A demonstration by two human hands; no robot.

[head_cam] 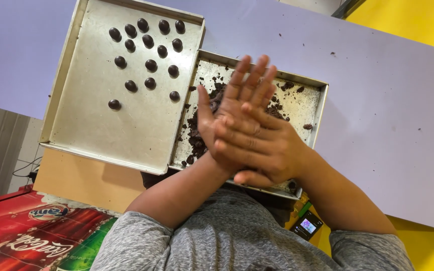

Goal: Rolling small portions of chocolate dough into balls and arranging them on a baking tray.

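Note:
My left hand (pixel 239 88) is held flat with its fingers spread and pointing away from me. My right hand (pixel 262 148) lies across its palm, pressed against it. Anything between the palms is hidden. Both hands hover over a small metal tray (pixel 305 103) that holds a dark crumbly chocolate-coloured mix (pixel 196 136). To the left is a larger metal tray (pixel 101 128) with several dark round balls (pixel 149 64) set in rows at its far end.
Both trays rest on a pale lilac table (pixel 388 130) dotted with dark crumbs. A small device with a lit screen (pixel 307 226) lies near my right elbow. A red printed box top (pixel 21 236) is at lower left. Yellow surfaces border the right side.

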